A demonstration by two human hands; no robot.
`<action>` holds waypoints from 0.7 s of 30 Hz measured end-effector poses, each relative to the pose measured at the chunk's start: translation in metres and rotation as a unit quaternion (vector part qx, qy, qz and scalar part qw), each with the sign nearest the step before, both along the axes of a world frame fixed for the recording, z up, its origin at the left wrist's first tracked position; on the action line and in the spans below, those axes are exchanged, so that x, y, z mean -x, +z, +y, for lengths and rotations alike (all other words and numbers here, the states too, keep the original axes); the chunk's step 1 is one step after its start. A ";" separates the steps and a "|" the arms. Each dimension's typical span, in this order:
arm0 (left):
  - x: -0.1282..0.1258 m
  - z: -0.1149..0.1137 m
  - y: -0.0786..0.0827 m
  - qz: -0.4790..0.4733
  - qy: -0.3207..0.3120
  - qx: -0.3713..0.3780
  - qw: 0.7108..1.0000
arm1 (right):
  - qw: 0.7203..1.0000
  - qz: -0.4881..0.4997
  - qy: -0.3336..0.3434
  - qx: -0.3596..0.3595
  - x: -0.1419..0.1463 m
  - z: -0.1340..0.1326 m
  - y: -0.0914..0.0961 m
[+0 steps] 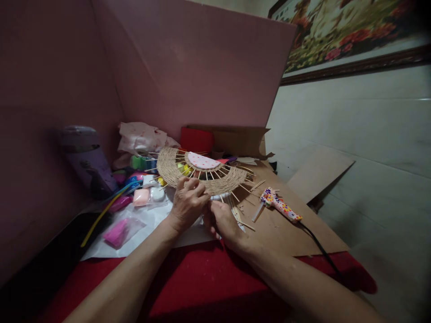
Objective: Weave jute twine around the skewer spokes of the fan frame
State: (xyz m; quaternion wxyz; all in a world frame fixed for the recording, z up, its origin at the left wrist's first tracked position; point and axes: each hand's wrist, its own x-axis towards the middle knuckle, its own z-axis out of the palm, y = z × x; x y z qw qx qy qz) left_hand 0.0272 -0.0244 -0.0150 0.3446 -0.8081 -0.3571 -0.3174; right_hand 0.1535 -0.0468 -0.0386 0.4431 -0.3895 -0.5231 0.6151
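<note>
A half-round twine weaving (218,184) on thin wooden sticks is raised above the table, its sticks poking out past the rim. At its inner edge is a white half-disc (204,160) with pink dots. My left hand (188,199) is closed on the weaving's lower edge, knuckles up. Close beside it, my right hand (227,222) is curled just under the rim. What its fingers hold is hidden, apart from a small red-and-white bit below them. Loose sticks (247,224) lie to the right of this hand.
A flower-patterned glue gun (281,205) lies on brown cardboard (303,235), its cord trailing right. Bagged coloured clay (117,233) and a yellow tube (97,222) lie left. A purple bottle (89,161) and crumpled cloth (141,138) stand behind, before a pink panel (202,67).
</note>
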 end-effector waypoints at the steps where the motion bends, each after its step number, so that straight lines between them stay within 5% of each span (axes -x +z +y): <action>1: 0.000 0.000 0.000 -0.002 0.001 0.001 1.000 | 1.000 -0.001 -0.001 -0.001 0.000 0.000 0.000; 12: 0.000 -0.003 -0.001 -0.078 0.021 0.046 0.996 | 1.000 -0.004 -0.006 -0.019 0.000 0.001 -0.002; 21: -0.001 0.002 -0.004 -0.027 0.008 0.007 1.000 | 0.999 -0.032 -0.005 -0.027 -0.001 0.000 -0.003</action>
